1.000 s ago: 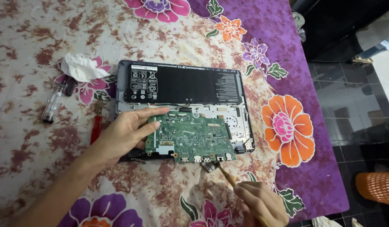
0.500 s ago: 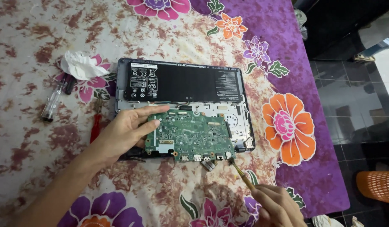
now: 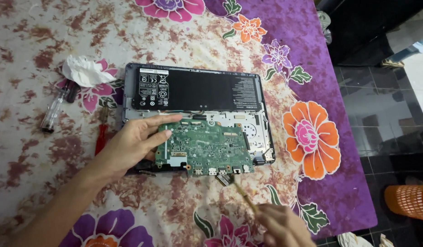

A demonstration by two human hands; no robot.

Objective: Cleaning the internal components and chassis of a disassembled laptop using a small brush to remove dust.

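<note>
An opened laptop base (image 3: 265, 137) lies on a floral cloth, its black battery (image 3: 197, 89) along the far side. My left hand (image 3: 129, 144) grips the left edge of the green circuit board (image 3: 207, 148), fingers laid over its top corner. My right hand (image 3: 284, 226), at the bottom of the view, holds a thin wooden-handled brush (image 3: 239, 190). The brush's dark bristles touch the cloth just in front of the board's port edge.
A crumpled white tissue (image 3: 85, 71), a clear-handled screwdriver (image 3: 53, 110) and a red-handled screwdriver (image 3: 101, 137) lie left of the laptop. The cloth's right edge (image 3: 357, 183) meets dark floor tiles, where an orange basket (image 3: 410, 199) stands.
The brush tip swung right along the board's front edge, then back left beneath the ports. My right hand shifted slightly right. My left hand stayed on the board.
</note>
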